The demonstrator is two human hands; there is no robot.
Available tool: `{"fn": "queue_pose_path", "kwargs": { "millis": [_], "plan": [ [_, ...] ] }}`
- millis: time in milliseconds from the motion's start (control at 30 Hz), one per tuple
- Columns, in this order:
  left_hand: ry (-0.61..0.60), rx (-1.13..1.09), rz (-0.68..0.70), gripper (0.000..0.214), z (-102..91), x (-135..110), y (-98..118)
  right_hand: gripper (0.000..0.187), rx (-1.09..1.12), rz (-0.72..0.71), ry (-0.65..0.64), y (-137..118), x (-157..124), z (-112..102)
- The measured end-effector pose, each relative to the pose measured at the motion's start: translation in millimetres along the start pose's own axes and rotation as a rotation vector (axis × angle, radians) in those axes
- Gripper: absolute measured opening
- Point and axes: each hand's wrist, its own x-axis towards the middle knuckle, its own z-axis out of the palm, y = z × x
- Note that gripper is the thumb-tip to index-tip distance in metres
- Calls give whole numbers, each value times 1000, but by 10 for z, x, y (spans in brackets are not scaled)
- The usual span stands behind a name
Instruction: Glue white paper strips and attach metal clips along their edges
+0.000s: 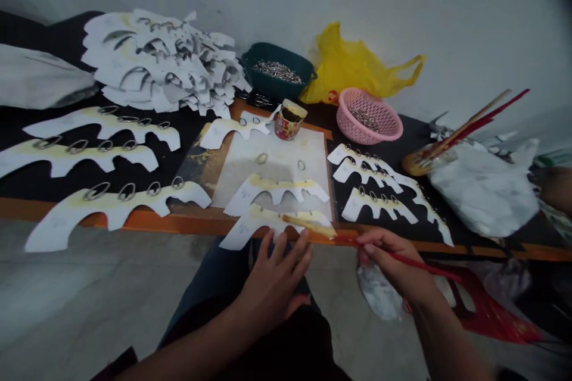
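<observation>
A brush [344,240] with a red handle is pinched in the fingers of my right hand [393,256]. Its yellowish, coated end lies over a white scalloped piece [241,231] at the table's front edge. Fingertips of my left hand [279,274] rest on the lower edge of that piece, the fingers stretched out and slightly apart. A second scalloped piece [254,189], with a yellowish band along its top, lies just behind it. Two loose metal rings [261,158] lie on the pale board [232,161] beyond.
A small patterned cup [288,122] stands at the board's back. Left are ringed pieces [111,202] and a large white pile [156,65]. Green [277,89] and pink baskets [369,119] hold metal rings. A jar [420,161] with sticks and a white plastic bag [487,190] are right.
</observation>
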Motion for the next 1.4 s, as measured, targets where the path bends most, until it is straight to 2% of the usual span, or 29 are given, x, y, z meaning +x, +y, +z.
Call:
{"fn": "queue_pose_path", "kwargs": {
  "millis": [100, 233, 400, 633, 833, 1033, 1200, 1400],
  "plan": [
    [-10, 5, 4, 78, -1, 2, 6, 15, -6, -15, 41, -7, 18, 18],
    [-4, -2, -4, 78, -1, 2, 18, 13, 7, -21, 5, -38, 13, -10],
    [-9, -6, -14, 80, 5, 17, 47, 11, -19, -10, 100, -35, -39, -105],
    [-13, -17, -9, 81, 5, 35, 53, 14, -86, 8, 59, -61, -77, -204],
    [-21, -2, 50, 85, 8, 45, 33, 12, -151, -106, -25, -172, -55, -238],
    [-22, -3, 47, 85, 39, 42, 28, 10, -229, -181, -8, -188, -90, -281],
    [-14, 5, 51, 83, 48, 37, 33, 10, -206, -172, -50, -165, -81, -219],
    [-22, 1, 46, 79, 30, 29, 31, 15, -187, -87, 27, -158, -56, -172]
  ]
}}
